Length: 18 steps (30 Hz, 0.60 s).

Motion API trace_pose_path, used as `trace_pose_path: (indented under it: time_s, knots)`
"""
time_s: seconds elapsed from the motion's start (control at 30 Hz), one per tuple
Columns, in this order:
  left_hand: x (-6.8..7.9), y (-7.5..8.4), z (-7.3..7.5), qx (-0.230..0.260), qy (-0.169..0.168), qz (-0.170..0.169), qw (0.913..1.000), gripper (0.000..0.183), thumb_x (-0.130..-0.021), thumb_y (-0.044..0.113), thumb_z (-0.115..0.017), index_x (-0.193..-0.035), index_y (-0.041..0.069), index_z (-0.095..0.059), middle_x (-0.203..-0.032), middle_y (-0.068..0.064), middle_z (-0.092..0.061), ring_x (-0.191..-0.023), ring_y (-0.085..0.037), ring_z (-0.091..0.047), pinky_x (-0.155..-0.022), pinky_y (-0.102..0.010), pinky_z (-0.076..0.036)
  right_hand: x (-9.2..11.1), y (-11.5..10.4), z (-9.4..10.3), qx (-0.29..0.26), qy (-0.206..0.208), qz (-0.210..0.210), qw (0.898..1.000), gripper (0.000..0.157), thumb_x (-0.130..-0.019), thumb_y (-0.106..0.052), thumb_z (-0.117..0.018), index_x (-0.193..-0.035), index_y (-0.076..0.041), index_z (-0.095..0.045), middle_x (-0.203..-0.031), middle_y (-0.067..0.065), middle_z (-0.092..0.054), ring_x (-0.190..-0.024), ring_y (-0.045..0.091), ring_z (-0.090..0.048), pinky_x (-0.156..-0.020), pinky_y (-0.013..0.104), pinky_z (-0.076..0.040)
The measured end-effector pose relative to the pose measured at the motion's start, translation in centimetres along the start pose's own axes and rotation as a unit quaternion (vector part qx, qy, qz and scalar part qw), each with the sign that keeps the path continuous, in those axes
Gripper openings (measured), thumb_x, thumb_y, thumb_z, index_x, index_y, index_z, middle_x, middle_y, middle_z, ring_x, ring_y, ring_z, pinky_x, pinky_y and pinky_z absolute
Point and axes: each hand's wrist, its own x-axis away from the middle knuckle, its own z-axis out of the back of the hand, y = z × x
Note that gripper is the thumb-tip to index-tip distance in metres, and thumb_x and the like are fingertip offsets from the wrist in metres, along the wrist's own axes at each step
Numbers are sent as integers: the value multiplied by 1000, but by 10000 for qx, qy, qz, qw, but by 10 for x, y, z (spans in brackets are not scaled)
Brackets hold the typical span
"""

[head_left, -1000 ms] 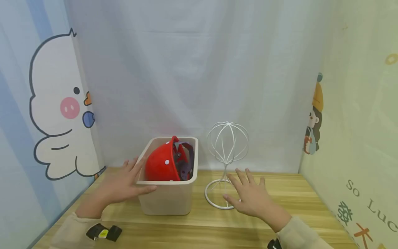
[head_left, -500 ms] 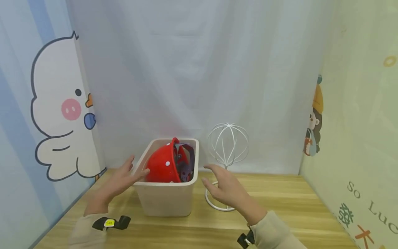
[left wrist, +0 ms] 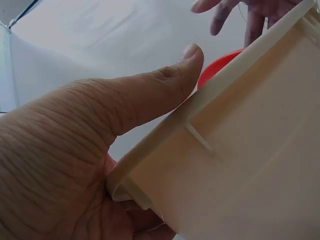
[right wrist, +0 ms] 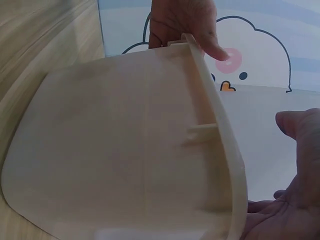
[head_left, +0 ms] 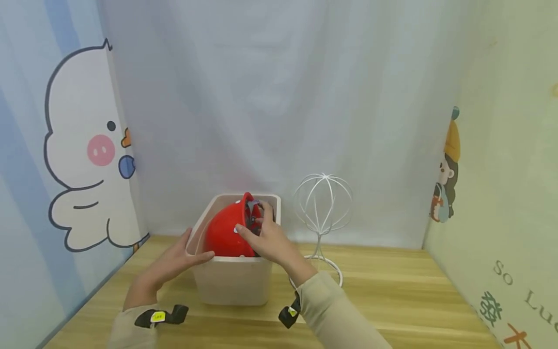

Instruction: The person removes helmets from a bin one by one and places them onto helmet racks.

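Observation:
A red helmet (head_left: 224, 232) with white dots lies on its side in an off-white plastic bin (head_left: 235, 281). Its hollow side, with straps inside, faces right. My left hand (head_left: 172, 261) grips the bin's front left corner; in the left wrist view the thumb lies over the rim (left wrist: 220, 82) and the fingers are outside below it. Over the bin's right side, my right hand (head_left: 272, 242) reaches in at the helmet's edge, thumb and fingers spread apart. Whether they touch the helmet cannot be told. That hand hides part of the straps.
A white wire stand (head_left: 320, 213) with a balloon-shaped cage top and a ring base stands right of the bin on the wood-grain table (head_left: 383, 291). A pale curtain (head_left: 279, 97) hangs behind, with printed side walls left and right.
My right hand has moved left from before the wire stand to the helmet in the bin. The left hand has settled onto the bin's rim. The helmet stays in place.

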Motion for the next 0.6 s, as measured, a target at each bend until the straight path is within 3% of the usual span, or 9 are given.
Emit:
trace_pose_path:
  time_s: [0.37, 0.53, 0.6]
  knots:
    - [-1, -2, 0, 162, -15, -148, 9998, 117, -82, 59, -74, -162, 12, -3, -162, -21, -25, -141, -46, -31, -99, -69, -43, -37, -15, 4, 375, -393, -704, 9960, 89, -94, -55, -60, -161, -18, -16, -139, 19, -56, -121, 34, -59, -93, 56, -53]
    - [3, -2, -1, 228, -38, -116, 9997, 117, -83, 58, -74, -162, 11, -1, -161, -21, -26, -140, -46, -34, -99, -69, -43, -45, -18, -12, 594, -273, -841, 9943, 95, -92, -61, -59, -162, -18, -12, -144, 19, -53, -126, 37, -56, -98, 56, -51]
    - [4, -2, 0, 298, -1, -180, 9994, 117, -83, 57, -74, -162, 10, -2, -160, -21, -28, -139, -44, -36, -99, -67, -44, -48, -17, -23, 763, -111, -835, 9935, 98, -91, -62, -60, -163, -17, -10, -138, 19, -58, -125, 37, -57, -100, 54, -50]
